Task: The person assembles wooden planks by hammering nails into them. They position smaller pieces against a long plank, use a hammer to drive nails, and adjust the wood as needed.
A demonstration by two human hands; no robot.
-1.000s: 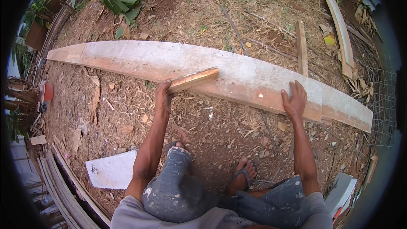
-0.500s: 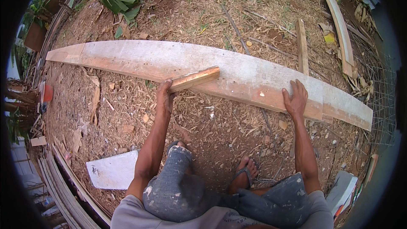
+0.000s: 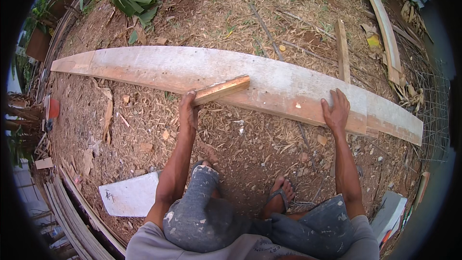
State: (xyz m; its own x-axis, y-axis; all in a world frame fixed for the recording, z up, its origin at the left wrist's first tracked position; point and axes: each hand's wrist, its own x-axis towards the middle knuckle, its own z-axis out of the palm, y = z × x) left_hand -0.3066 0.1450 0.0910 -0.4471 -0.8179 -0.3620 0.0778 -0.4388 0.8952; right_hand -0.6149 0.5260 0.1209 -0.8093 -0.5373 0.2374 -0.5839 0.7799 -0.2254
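A squatting person worked on a long pale plank (image 3: 159,67) that lay flat on bare, chip-strewn ground (image 3: 144,130). The left hand (image 3: 188,110), its grip closed around a short wooden block (image 3: 222,89), held the block angled across the plank's near edge, while the right hand (image 3: 336,110) pressed open and flat on the plank farther toward its right end. The step in hand looked like rubbing or scraping the board's face; the next stroke would likely call for steady pressure from the flat hand so the plank did not shift. Beyond the plank lay a thin wooden slat (image 3: 342,50) and a curved board (image 3: 382,19); on the near side, a white sheet (image 3: 127,195) sat beside the person's left knee. Nothing blocked the block's path along the plank.
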